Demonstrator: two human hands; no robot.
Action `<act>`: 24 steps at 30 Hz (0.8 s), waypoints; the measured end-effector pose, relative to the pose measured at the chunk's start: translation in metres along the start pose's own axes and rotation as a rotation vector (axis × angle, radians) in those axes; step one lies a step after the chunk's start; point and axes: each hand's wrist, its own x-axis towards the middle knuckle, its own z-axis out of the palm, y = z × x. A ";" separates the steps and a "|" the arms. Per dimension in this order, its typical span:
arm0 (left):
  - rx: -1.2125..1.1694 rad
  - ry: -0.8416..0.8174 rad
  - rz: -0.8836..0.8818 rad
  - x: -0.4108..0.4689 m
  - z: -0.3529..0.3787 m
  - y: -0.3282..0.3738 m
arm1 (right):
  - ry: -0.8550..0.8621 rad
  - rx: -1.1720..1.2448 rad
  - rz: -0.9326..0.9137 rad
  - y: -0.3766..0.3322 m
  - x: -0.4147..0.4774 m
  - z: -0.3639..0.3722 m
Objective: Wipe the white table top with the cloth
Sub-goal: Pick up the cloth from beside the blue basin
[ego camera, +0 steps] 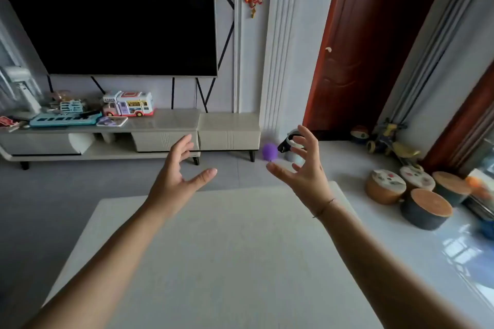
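Head view: left hand at 11 o'clock, right hand at 1 o'clock, both spread, empty, above table far edge. Table fills 6 o'clock. Cloth not in sight. Risk: bare hands meet top, smear not wipe, since no cloth held

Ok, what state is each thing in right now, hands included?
left hand: open, raised over the table's far edge, holding nothing
right hand: open, fingers spread, holding nothing
white table top: no cloth on the part that shows
cloth: not in view
television: screen dark
door: looks shut
round stools: upright on the floor
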 end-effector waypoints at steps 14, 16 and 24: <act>-0.089 -0.353 0.001 0.006 0.099 -0.006 | 0.238 -0.065 0.215 0.038 -0.061 -0.060; -0.112 -0.421 0.022 0.005 0.118 -0.004 | 0.293 -0.079 0.236 0.040 -0.075 -0.072; -0.171 -0.726 0.096 -0.012 0.212 0.007 | 0.549 -0.159 0.336 0.050 -0.155 -0.139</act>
